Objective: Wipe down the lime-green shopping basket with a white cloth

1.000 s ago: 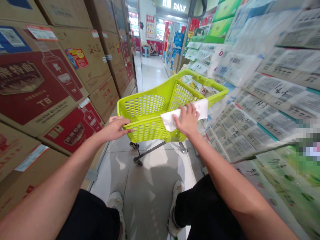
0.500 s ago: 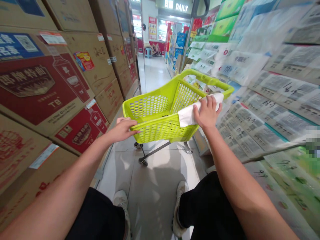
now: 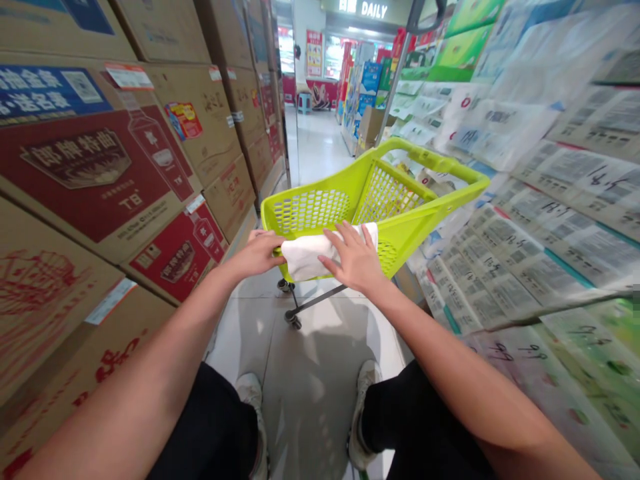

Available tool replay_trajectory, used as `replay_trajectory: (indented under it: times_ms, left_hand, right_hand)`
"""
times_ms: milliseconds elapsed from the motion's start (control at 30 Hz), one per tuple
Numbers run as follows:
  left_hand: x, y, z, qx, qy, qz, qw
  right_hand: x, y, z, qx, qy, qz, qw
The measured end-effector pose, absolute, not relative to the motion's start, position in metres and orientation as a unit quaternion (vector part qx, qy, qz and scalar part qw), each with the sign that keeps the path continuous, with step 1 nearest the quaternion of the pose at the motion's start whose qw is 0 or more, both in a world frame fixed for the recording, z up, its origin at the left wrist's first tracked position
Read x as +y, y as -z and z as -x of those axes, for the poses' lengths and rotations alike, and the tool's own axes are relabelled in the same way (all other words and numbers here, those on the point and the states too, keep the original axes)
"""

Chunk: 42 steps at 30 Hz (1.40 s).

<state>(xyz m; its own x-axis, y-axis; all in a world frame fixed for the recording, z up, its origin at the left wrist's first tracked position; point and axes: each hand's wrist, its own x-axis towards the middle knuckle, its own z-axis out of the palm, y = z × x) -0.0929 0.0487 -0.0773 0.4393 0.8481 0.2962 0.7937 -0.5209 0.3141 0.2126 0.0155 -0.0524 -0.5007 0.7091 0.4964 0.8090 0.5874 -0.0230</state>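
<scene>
A lime-green plastic shopping cart [image 3: 315,205] with perforated sides stands crosswise in front of me, its handle end to the right. My left hand [image 3: 263,253] grips the left corner of its near rim, fingers wrapped over the edge. Under my right hand [image 3: 356,257] lies a white cloth [image 3: 306,257], draped over the near rim; the fingers are curved over it and press it against the cart. The cloth's left end almost reaches my left hand. The inside of the basket is partly hidden by the near side.
Stacked cardboard cartons [image 3: 75,167] wall the left side. Packs of tissue paper [image 3: 545,200] are piled along the right, close to the cart handle. A grey metal post [image 3: 395,87] rises behind the cart. A blue stool [image 3: 304,102] stands far down the aisle.
My right hand has slid the white cloth leftward along the near rim, from near the handle end toward my left hand. My left hand keeps its hold on the corner.
</scene>
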Motion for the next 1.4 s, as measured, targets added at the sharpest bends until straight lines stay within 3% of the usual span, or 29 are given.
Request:
replay_trajectory:
  times_ms: [300,567,800,1100,1400]
  left_hand:
    - [0.045,0.079,0.093,0.481,-0.226,-0.845,0.056]
    - [0.039,0.069,0.092,0.502,-0.199,-0.839,0.074]
    - [0.037,0.069,0.098,0.504,-0.192,-0.839,0.075]
    - [0.033,0.069,0.094,0.503,-0.181,-0.843,0.057]
    - [0.027,0.067,0.083,0.519,-0.146,-0.842,-0.007]
  right_hand:
    - [0.085,0.022,-0.320,-0.673,0.222,0.650,0.275]
    - [0.036,0.029,-0.248,-0.788,0.172,0.539,0.243]
    - [0.062,0.023,-0.298,-0.728,0.208,0.600,0.258]
    - [0.072,0.029,-0.285,-0.762,0.192,0.566,0.251]
    - [0.068,0.027,-0.223,-0.826,0.165,0.516,0.156]
